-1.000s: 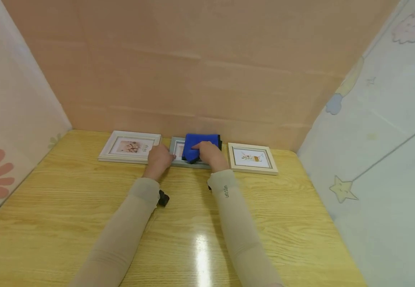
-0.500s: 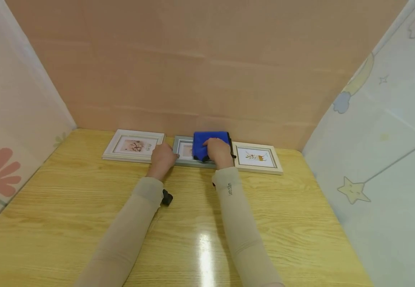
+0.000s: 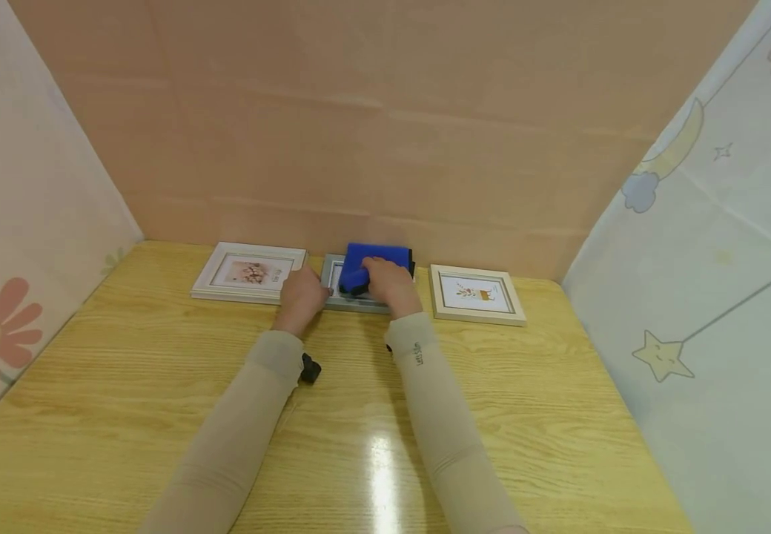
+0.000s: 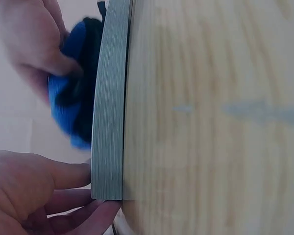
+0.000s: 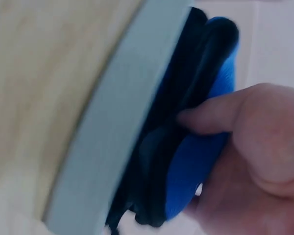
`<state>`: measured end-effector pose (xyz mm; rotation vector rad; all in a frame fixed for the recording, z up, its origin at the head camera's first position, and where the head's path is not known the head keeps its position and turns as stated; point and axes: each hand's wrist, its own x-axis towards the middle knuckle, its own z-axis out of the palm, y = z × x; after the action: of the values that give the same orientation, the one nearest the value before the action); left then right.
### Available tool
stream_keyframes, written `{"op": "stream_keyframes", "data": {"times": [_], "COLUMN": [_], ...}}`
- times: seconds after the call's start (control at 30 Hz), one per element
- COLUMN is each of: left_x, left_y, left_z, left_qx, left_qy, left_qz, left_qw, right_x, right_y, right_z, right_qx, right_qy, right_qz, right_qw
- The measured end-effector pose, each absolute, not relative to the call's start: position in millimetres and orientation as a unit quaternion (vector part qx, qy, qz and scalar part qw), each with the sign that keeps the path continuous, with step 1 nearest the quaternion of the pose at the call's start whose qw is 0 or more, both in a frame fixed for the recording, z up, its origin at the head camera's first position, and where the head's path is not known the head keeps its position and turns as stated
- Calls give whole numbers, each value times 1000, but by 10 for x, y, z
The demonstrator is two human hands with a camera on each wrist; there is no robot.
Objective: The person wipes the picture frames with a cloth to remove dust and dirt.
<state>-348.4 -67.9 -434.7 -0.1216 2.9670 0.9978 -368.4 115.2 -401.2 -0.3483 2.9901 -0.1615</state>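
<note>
On a wood-grain table [image 3: 352,415], we see a white picture frame [image 3: 252,272] at nine o'clock and a cream picture frame [image 3: 477,294] at three o'clock of the grey picture frame [image 4: 109,107] lying between them. A creased tan backdrop [image 3: 359,133] rises at twelve; a flower-printed panel [image 3: 32,185] stands at ten and a star-printed panel [image 3: 726,259] at two. The left hand [image 3: 301,293] blocks our sight of the white frame's near corner at four o'clock, while a folded blue cloth [image 3: 380,256] with black edging hides most of the grey frame's print. We see the left thumb and fingers pinching the grey frame's corner at eight o'clock, with the cloth at two o'clock from them, near but apart. The right hand [image 3: 394,285] pinches the cloth, its thumb on one side and fingers on the other, partly hidden; the cloth extends toward eleven o'clock from that hand, over the grey frame. How the hidden right fingertips sit, we cannot tell. A black device [image 3: 310,368] shows at the left wrist.
</note>
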Motion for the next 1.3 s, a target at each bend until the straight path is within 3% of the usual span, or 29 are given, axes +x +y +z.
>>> {"op": "stream_keyframes", "data": {"times": [0.2, 0.57, 0.87, 1.0, 1.3], "left_x": [-3445, -3428, -3434, -3440, -3446], "left_y": [-667, -672, -642, -638, -644], "left_z": [-4309, -4241, -4244, -4239, -4233], "left_qx": [-29, -36, -37, -36, -37], "left_qy": [952, 953, 949, 949, 948], "left_qz": [306, 299, 311, 311, 315], "left_qw": [18, 13, 36, 35, 29], "right_x": [-3582, -3652, -3604, -3585, -3680], "right_y": [1254, 1042, 1451, 1551, 1343], "right_z": [-3877, -3992, -3819, -3770, -3956], "right_qx": [-65, -170, -74, -76, -127], "right_qy": [994, 979, 986, 983, 986], "right_qz": [-51, -70, -113, -125, -67], "right_qw": [72, 88, 101, 112, 80]}}
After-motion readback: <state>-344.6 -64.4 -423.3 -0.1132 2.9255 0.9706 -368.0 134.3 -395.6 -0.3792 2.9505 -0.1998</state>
